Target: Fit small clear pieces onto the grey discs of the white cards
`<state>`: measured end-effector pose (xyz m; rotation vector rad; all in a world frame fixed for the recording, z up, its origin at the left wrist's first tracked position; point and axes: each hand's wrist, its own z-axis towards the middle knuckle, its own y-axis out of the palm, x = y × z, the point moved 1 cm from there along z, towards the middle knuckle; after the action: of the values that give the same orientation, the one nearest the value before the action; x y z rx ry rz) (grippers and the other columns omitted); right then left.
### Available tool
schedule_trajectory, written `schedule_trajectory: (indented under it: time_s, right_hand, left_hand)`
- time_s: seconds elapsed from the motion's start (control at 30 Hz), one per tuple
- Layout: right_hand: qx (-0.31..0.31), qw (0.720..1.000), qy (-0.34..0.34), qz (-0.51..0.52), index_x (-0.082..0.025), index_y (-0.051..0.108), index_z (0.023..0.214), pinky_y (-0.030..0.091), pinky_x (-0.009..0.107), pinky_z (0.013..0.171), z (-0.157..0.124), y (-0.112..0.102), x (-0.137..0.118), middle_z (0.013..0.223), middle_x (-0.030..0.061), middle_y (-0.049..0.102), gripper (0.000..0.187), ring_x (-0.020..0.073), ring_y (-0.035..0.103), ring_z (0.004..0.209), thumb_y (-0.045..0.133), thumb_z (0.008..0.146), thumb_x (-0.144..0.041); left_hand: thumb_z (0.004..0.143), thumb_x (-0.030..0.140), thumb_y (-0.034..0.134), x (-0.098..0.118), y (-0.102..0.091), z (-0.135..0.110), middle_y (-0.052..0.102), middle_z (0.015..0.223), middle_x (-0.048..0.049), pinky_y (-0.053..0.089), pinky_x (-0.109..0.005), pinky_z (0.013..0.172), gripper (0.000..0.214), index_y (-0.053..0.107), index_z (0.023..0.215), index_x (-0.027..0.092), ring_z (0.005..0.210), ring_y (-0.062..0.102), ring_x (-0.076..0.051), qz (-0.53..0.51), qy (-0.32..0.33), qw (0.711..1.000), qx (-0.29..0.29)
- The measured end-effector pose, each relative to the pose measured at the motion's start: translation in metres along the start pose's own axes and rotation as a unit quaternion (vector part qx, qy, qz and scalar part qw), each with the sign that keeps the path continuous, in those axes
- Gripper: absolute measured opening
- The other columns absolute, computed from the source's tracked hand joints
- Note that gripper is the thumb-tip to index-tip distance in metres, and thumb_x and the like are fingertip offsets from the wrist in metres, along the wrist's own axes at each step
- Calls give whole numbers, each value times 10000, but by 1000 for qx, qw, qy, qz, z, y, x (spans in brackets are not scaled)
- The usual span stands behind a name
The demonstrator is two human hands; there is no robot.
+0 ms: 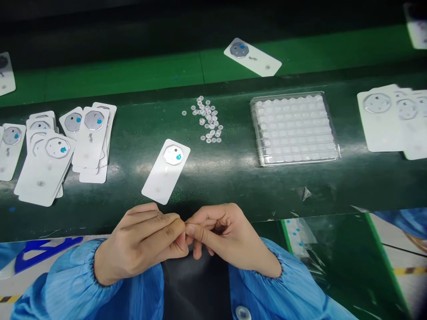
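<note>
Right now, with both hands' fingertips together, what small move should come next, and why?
Probably ease the right hand slightly away from the left hand. Their fingertips meet, and anything pinched there is hidden, so parting them would likely show it. The single white card lies just beyond, leaving some room between.

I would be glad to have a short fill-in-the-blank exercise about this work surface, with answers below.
1. The left hand and the right hand come out of sleeves coloured ____.
2. In the picture, the small translucent discs lie to the ____ of the transparent tray.
3. The card nearest the left hand lies ____ that hand and the discs.
4. The surface under the tray is dark ____.

Missing words: blue; left; between; green.
</note>
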<state>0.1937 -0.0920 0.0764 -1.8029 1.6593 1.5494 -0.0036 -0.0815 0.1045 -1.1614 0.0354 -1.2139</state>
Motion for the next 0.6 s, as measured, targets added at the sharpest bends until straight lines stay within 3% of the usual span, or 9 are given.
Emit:
schedule_trajectory:
  time_s: [0.17,0.33,0.6]
  right_hand:
    - [-37,999,-4,-3,-140,764,836,454,140,431,-3,2,0,722,41,765,168,105,696,529,820,877,-294]
    - [-15,1000,16,-1,-141,754,839,429,123,401,-2,-3,2,751,57,778,180,117,707,532,833,861,-301]
    - [-8,1000,18,16,-149,750,825,432,107,407,-2,-5,-1,735,42,773,181,113,715,542,842,852,-302]
  left_hand:
    - [860,54,743,-5,-6,2,707,766,-9,519,-278,587,132,655,922,131,592,629,-112,28,-15,999,12]
    - [832,36,728,-6,-14,9,692,690,51,534,-252,565,186,660,899,195,533,611,-99,-12,-68,997,24]
    - [897,58,728,-5,-11,5,789,1005,-22,606,-197,694,176,738,1047,150,751,731,-109,-157,-97,982,-47]
